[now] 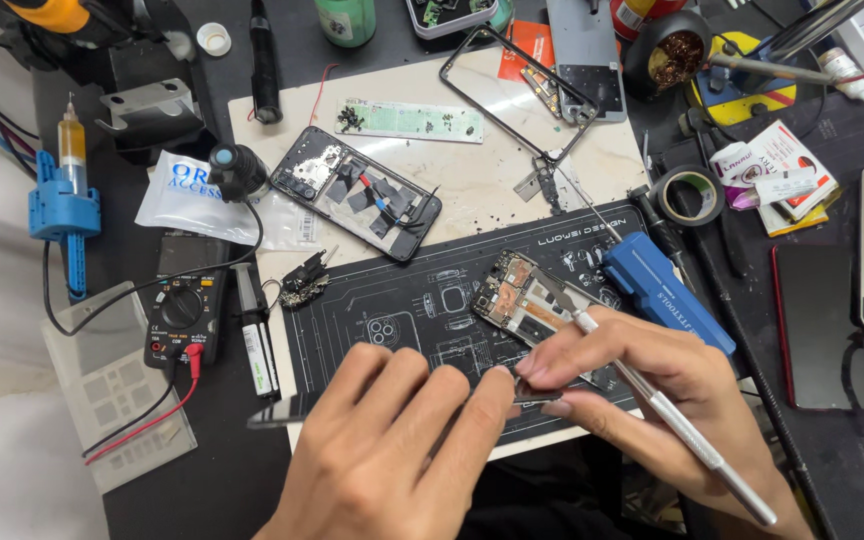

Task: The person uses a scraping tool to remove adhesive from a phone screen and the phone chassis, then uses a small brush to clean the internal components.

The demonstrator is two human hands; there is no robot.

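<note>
The left hand point(392, 455) fills the lower middle of the view, palm down, its fingers stretched forward and resting on the near edge of the opened phone point(532, 305); whether they pinch anything under them cannot be told. Just beside it, the right hand point(652, 390) holds a slim metal tool point(672, 420) like a pen, fingers pressed together round its shaft, the blade end touching the phone's exposed board near the upper corner. The phone lies tilted on a black repair mat point(402, 310) printed with white outlines, which sits on a pale work board point(472, 170).

A blue tool case point(667, 295) lies just right of the phone, touching the mat's right end. Farther up the board, a second dismantled phone point(357, 190) lies face down with its insides showing. Left of the mat stands a black multimeter point(184, 312) with red and black leads. A roll of tape point(690, 195) rests above the blue case, well apart from the hands.
</note>
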